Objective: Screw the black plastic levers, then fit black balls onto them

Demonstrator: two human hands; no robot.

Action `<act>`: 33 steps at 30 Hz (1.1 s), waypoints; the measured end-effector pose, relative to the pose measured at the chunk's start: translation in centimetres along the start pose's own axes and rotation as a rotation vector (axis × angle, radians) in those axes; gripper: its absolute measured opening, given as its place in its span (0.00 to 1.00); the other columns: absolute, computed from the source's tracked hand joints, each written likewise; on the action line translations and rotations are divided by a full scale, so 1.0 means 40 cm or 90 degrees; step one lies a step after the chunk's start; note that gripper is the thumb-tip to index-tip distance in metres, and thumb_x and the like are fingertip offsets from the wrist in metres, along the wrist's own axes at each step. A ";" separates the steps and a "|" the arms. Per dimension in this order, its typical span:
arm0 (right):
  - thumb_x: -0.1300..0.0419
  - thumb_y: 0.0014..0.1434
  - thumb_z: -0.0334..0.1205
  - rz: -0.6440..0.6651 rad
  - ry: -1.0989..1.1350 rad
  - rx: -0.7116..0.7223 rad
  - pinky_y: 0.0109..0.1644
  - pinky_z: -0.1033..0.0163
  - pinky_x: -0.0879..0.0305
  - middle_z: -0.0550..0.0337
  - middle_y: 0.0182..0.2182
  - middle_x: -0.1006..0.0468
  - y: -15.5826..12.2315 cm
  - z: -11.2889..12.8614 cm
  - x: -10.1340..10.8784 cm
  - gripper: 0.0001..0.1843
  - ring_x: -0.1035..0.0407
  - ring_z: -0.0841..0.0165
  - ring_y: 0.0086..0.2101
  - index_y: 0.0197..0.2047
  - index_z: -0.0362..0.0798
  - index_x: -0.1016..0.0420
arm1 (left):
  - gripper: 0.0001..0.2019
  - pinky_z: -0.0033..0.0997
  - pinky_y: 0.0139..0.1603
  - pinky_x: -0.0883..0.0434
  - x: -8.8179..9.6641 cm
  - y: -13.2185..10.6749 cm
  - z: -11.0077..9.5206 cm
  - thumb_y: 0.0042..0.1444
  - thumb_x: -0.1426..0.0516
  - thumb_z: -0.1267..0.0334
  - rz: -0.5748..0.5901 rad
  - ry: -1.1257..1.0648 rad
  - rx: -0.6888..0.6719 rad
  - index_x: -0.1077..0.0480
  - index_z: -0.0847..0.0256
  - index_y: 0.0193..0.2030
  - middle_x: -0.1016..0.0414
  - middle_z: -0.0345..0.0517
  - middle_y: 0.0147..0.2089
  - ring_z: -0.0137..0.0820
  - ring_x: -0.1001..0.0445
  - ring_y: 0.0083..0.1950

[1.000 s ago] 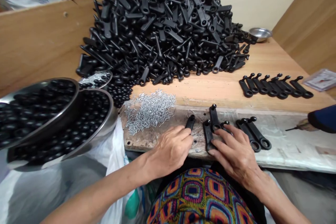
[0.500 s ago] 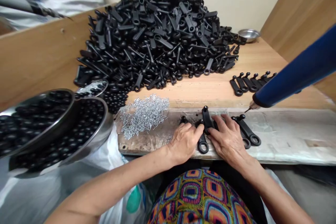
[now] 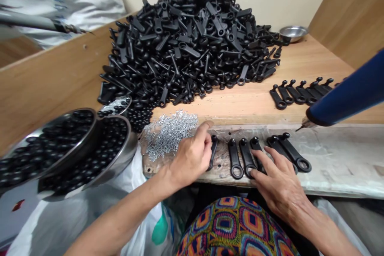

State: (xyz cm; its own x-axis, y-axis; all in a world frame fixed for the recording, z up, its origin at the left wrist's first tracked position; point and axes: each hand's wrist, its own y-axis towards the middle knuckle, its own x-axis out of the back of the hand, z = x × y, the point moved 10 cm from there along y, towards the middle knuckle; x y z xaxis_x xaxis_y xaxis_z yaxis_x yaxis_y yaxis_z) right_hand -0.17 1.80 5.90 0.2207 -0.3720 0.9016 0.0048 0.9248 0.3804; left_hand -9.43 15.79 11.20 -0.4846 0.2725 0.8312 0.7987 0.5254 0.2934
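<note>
My left hand (image 3: pixel 193 154) is at the right edge of a heap of small metal pins (image 3: pixel 171 134). Its index finger points forward and the other fingers curl in against a black crank handle (image 3: pixel 213 150); whatever they hold is hidden. My right hand (image 3: pixel 280 182) has its fingers spread, fingertips resting on a handle (image 3: pixel 257 146) and its thumb by the ring end of the neighbouring handle (image 3: pixel 246 156). Another handle (image 3: pixel 235 158) lies left of these, untouched. Beyond my right fingers two more handles (image 3: pixel 292 150) lie slanted, partly overlapping. Each visible knob end faces away from me.
A large pile of black handles (image 3: pixel 186 44) covers the table's back. Steel bowls of black balls (image 3: pixel 111 148) stand at left. A blue power screwdriver (image 3: pixel 345 92) juts in from the right, above the board. Behind it is a row of handles (image 3: pixel 297 94); a small steel bowl (image 3: pixel 293 33) sits farther back.
My left hand has moved left, off the handle it touched, to the pins. The handle that stood farther forward between my hands now lies in line with the others. My right hand has shifted slightly right.
</note>
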 end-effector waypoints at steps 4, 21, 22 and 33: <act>0.45 0.57 0.32 -0.033 0.021 -0.002 0.47 0.39 0.39 0.44 0.55 0.38 -0.010 -0.001 0.011 0.08 0.47 0.44 0.55 0.39 0.47 0.28 | 0.27 0.24 0.32 0.33 -0.022 0.043 0.082 0.50 0.50 0.75 0.075 -0.107 0.140 0.47 0.62 0.58 0.31 0.37 0.28 0.23 0.31 0.29; 0.44 0.59 0.39 -0.152 0.021 -0.046 0.49 0.41 0.38 0.42 0.51 0.32 -0.084 -0.072 0.127 0.10 0.39 0.45 0.52 0.38 0.44 0.25 | 0.36 0.21 0.22 0.37 -0.144 0.113 0.154 0.42 0.46 0.78 0.253 -0.303 0.277 0.48 0.59 0.61 0.33 0.35 0.31 0.20 0.33 0.21; 0.44 0.59 0.40 -0.152 0.019 -0.048 0.50 0.42 0.38 0.42 0.51 0.32 -0.087 -0.075 0.131 0.10 0.39 0.45 0.52 0.38 0.44 0.25 | 0.36 0.21 0.22 0.37 -0.144 0.114 0.156 0.42 0.46 0.78 0.252 -0.300 0.276 0.48 0.59 0.61 0.33 0.35 0.31 0.20 0.33 0.21; 0.45 0.59 0.43 -0.156 0.017 -0.103 0.52 0.40 0.42 0.46 0.50 0.30 -0.119 -0.120 0.141 0.12 0.38 0.46 0.51 0.40 0.48 0.25 | 0.34 0.21 0.27 0.37 -0.127 0.122 0.152 0.42 0.46 0.77 0.221 -0.223 0.210 0.44 0.63 0.59 0.30 0.39 0.33 0.20 0.34 0.26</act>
State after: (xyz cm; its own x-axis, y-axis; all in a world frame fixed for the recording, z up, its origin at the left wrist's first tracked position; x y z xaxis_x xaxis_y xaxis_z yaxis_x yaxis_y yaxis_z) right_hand 5.71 -4.35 8.20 0.2193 -0.5850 0.7808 0.2158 0.8095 0.5460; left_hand -5.27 21.88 5.54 -0.3485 0.6931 0.6310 0.8057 0.5656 -0.1762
